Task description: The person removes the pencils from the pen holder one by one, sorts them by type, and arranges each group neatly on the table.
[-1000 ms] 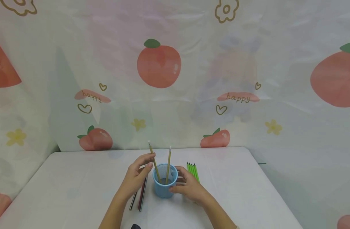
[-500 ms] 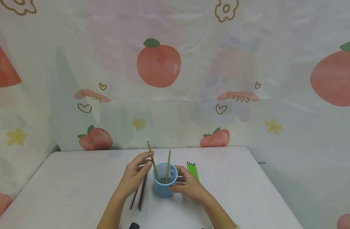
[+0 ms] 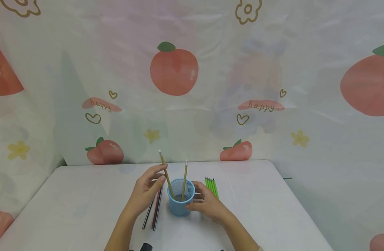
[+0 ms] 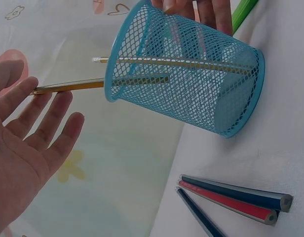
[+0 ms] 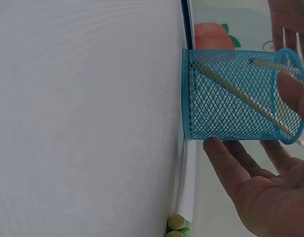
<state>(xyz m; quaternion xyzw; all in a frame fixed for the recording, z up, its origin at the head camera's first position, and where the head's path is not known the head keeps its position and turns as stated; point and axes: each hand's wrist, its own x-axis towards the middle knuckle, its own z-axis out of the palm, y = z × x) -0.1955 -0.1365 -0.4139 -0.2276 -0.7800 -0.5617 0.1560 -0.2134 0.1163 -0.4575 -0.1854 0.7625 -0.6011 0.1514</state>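
A blue mesh pencil cup [image 3: 179, 208] stands upright at the middle of the table. My right hand [image 3: 210, 205] holds its right side, fingers behind and thumb in front. My left hand [image 3: 146, 191] pinches a yellow pencil [image 3: 163, 159] between thumb and fingers, left of the cup. This pencil leans left, its white eraser end up and its lower part inside the cup; in the left wrist view its lower end is clear of the cup's bottom. A second yellow pencil [image 3: 185, 170] stands in the cup, also seen through the mesh in the right wrist view.
Two dark pencils and a red pencil [image 4: 226, 200] lie on the white table [image 3: 85, 209] left of the cup. Several green pencils [image 3: 212, 186] lie right of it, behind my right hand. A black object [image 3: 146, 247] shows at the bottom edge. A fruit-print backdrop [image 3: 204, 122] stands behind.
My left hand has shifted slightly left and up, raising the pinched pencil a little. The cup, the other pencils and my right hand have stayed nearly still.
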